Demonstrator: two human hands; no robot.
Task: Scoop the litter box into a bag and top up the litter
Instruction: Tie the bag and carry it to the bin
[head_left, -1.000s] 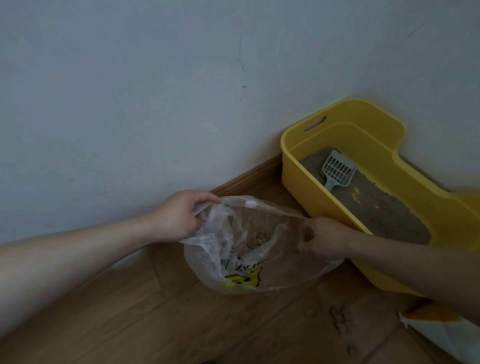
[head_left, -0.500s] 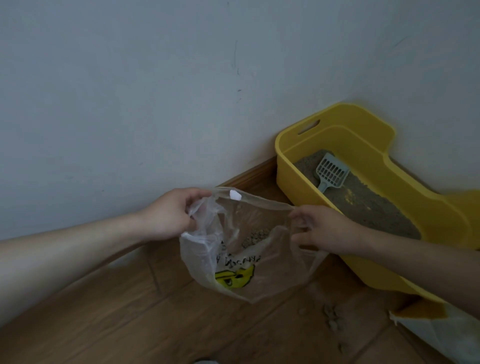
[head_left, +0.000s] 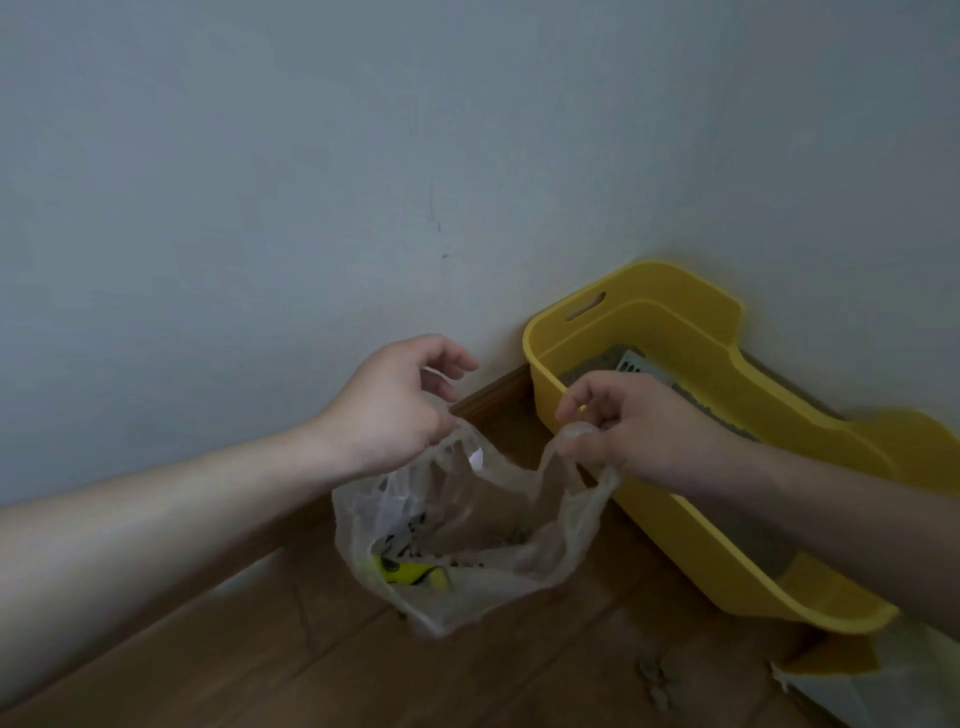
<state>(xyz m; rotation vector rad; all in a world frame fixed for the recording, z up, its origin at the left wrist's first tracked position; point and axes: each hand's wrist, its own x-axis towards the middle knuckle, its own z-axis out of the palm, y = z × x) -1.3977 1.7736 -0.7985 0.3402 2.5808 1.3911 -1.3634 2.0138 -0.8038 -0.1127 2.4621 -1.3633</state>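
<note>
While slack between left hand (head_left: 395, 400) and right hand (head_left: 634, 426), bag rim (head_left: 509, 474) beside box (head_left: 691, 332).

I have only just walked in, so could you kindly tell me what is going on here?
A person holds a clear plastic bag by its top, the left hand and the right hand each with a pinching grip on one edge. Some litter lies in its bottom. The yellow litter box stands beside it, the scoop lying inside, partly hidden by the right hand. Spilled litter dots the floor.
</note>
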